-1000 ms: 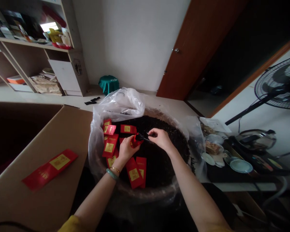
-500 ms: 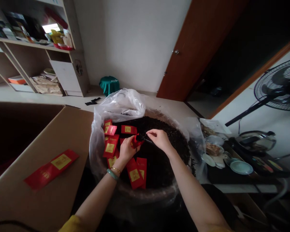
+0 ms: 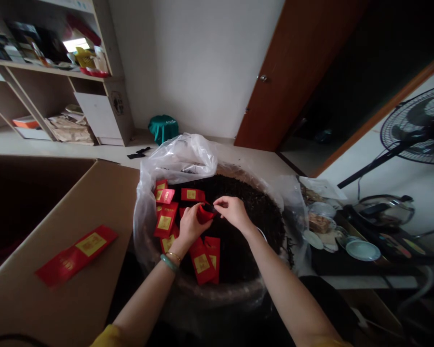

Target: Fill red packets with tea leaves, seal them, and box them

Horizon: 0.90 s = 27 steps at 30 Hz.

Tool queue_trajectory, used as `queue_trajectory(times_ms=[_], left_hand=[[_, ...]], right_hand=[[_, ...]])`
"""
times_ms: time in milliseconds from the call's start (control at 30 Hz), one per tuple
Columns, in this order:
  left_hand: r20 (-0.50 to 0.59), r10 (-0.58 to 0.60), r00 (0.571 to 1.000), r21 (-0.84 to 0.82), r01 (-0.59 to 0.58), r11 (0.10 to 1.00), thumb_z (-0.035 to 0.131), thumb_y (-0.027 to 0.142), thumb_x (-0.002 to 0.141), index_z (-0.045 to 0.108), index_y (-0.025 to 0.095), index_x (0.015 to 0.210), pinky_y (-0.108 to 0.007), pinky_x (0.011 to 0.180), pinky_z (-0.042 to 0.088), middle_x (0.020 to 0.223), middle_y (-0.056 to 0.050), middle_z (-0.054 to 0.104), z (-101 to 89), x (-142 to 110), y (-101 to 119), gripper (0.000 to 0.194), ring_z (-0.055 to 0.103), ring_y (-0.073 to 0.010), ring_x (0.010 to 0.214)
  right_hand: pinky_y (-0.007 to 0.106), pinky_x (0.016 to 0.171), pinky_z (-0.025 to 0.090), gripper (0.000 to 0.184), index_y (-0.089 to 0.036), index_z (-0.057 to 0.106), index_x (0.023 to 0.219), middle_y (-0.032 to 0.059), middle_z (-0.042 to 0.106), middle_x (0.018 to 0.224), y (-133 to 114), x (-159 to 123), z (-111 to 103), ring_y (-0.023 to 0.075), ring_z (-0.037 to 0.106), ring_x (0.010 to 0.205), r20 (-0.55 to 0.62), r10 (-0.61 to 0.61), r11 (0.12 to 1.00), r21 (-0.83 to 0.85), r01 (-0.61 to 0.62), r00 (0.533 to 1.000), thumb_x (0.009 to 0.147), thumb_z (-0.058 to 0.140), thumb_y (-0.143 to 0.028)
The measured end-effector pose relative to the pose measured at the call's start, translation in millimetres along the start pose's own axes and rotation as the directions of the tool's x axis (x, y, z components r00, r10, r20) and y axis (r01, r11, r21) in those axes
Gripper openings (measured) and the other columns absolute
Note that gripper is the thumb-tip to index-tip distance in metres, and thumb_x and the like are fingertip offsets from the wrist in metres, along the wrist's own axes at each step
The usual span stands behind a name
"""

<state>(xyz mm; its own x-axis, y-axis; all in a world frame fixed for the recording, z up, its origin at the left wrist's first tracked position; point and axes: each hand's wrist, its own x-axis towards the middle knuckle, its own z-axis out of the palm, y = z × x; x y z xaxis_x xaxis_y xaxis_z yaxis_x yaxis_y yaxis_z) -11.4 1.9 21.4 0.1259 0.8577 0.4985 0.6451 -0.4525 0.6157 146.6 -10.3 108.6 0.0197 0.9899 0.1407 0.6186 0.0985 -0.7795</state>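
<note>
Left hand [image 3: 191, 225] closes around a red pouch [image 3: 205, 216] above dark loose leaves [image 3: 253, 200] in the plastic-lined tub [image 3: 142, 236]; its fingers cover most of the pouch. Right hand [image 3: 234, 212] pinches a slim dark item [image 3: 211, 208] at the pouch's mouth, too dim to identify. Frame edges crop the fan [image 3: 419, 123] and cardboard box [image 3: 90, 193].

Dim, low-contrast ambient light, source unclear; white wall [image 3: 198, 62] reads brightest, dark doorway [image 3: 347, 91] nearly black, blown-out patch on upper-left shelf [image 3: 50, 69]. Dark loose leaves [image 3: 235, 185] lose detail in shadow. Wide-angle stretch on standing fan [image 3: 417, 123], vignetted corners, lettering soft on near-left red packet [image 3: 63, 266].
</note>
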Motion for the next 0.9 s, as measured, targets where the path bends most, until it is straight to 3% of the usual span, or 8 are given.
queue_trajectory(times_ms=[67, 167, 333, 533, 633, 733, 833, 900], left_hand=[[-0.016, 0.008, 1.000, -0.006, -0.008, 1.000, 0.077, 0.030, 0.063, 0.055, 0.018, 0.113, -0.036, 0.083, 0.049, 0.100, -0.007, 0.066, 0.0, -0.1, 0.2, 0.056, 0.060, -0.0231, 0.092], [-0.037, 0.017, 0.999, -0.007, -0.017, 1.000, 0.078, 0.031, 0.063, 0.055, 0.019, 0.113, -0.037, 0.084, 0.049, 0.102, -0.007, 0.066, 0.2, -0.7, 0.0, 0.056, 0.059, -0.0236, 0.092], [-0.038, 0.069, 0.997, -0.005, -0.070, 0.998, 0.078, 0.027, 0.062, 0.055, 0.019, 0.113, -0.039, 0.087, 0.048, 0.107, -0.008, 0.065, 0.8, -2.0, -2.4, 0.057, 0.060, -0.0252, 0.095], [0.035, 0.061, 0.998, -0.146, -0.055, 0.988, 0.078, 0.027, 0.063, 0.054, 0.021, 0.115, -0.034, 0.082, 0.050, 0.103, -0.006, 0.065, 6.0, -2.9, -5.9, 0.057, 0.062, -0.0213, 0.092], [0.151, 0.028, 0.988, -0.181, 0.000, 0.983, 0.078, 0.031, 0.062, 0.057, 0.020, 0.113, -0.033, 0.078, 0.052, 0.095, -0.005, 0.066, 9.3, -2.4, -7.3, 0.056, 0.063, -0.0199, 0.085], [0.239, -0.026, 0.971, -0.186, 0.072, 0.980, 0.074, 0.034, 0.067, 0.057, 0.017, 0.116, -0.032, 0.073, 0.053, 0.086, -0.004, 0.066, 7.5, -1.7, -6.1, 0.054, 0.063, -0.0184, 0.076], [0.246, 0.069, 0.967, -0.308, 0.010, 0.951, 0.065, 0.028, 0.077, 0.044, 0.020, 0.132, -0.032, 0.080, 0.052, 0.101, -0.007, 0.066, 1.2, -1.3, -2.1, 0.060, 0.063, -0.0182, 0.088], [0.261, 0.182, 0.948, -0.365, -0.077, 0.928, 0.059, 0.023, 0.081, 0.043, 0.022, 0.133, -0.033, 0.087, 0.050, 0.111, -0.008, 0.064, -2.3, -1.5, 0.3, 0.054, 0.061, -0.0184, 0.099]], right_hand=[[0.023, 0.052, 0.050, 0.012, -0.019, 0.070, 0.081, -0.0001, 0.069, 0.069, 4.3, -0.6, -11.4, 0.0120, 0.062, 0.051, -0.013, 0.005, 1.000, -0.005, -0.005, 1.000, 0.075, 0.059, -0.019], [0.026, 0.066, 0.052, 0.014, -0.020, 0.070, 0.084, 0.0012, 0.070, 0.078, 8.2, -5.9, -20.2, 0.0148, 0.066, 0.069, -0.024, -0.095, 0.991, -0.095, 0.092, 0.995, 0.072, 0.063, -0.015], [0.035, 0.086, 0.048, 0.021, -0.022, 0.071, 0.094, 0.0046, 0.067, 0.091, 1.3, -21.4, -3.1, 0.0191, 0.061, 0.089, 0.097, -0.298, 0.892, -0.326, 0.314, 0.949, 0.072, 0.072, -0.022], [0.030, 0.081, 0.048, 0.009, -0.020, 0.070, 0.085, 0.0048, 0.062, 0.089, 4.8, -18.7, 15.4, 0.0173, 0.059, 0.087, 0.175, -0.256, 0.838, -0.450, 0.309, 0.951, 0.082, 0.063, -0.016], [0.028, 0.080, 0.048, 0.012, -0.018, 0.069, 0.081, 0.0064, 0.061, 0.091, 11.1, -15.7, 9.5, 0.0171, 0.058, 0.086, 0.108, -0.289, 0.832, -0.464, 0.305, 0.951, 0.084, 0.058, -0.014], [0.030, 0.080, 0.048, 0.015, -0.019, 0.068, 0.081, 0.0078, 0.062, 0.092, 16.1, -17.2, 0.0, 0.0193, 0.057, 0.089, 0.030, -0.389, 0.798, -0.488, 0.353, 0.921, 0.087, 0.055, -0.017], [0.030, 0.079, 0.048, 0.018, -0.021, 0.067, 0.086, 0.0060, 0.064, 0.088, 19.2, -20.3, -7.9, 0.0180, 0.058, 0.086, 0.132, -0.469, 0.755, -0.453, 0.474, 0.873, 0.090, 0.050, -0.019], [0.029, 0.077, 0.049, 0.018, -0.021, 0.067, 0.087, 0.0060, 0.064, 0.090, 20.2, -22.1, -11.3, 0.0174, 0.059, 0.086, 0.178, -0.488, 0.734, -0.446, 0.512, 0.854, 0.091, 0.049, -0.020]])
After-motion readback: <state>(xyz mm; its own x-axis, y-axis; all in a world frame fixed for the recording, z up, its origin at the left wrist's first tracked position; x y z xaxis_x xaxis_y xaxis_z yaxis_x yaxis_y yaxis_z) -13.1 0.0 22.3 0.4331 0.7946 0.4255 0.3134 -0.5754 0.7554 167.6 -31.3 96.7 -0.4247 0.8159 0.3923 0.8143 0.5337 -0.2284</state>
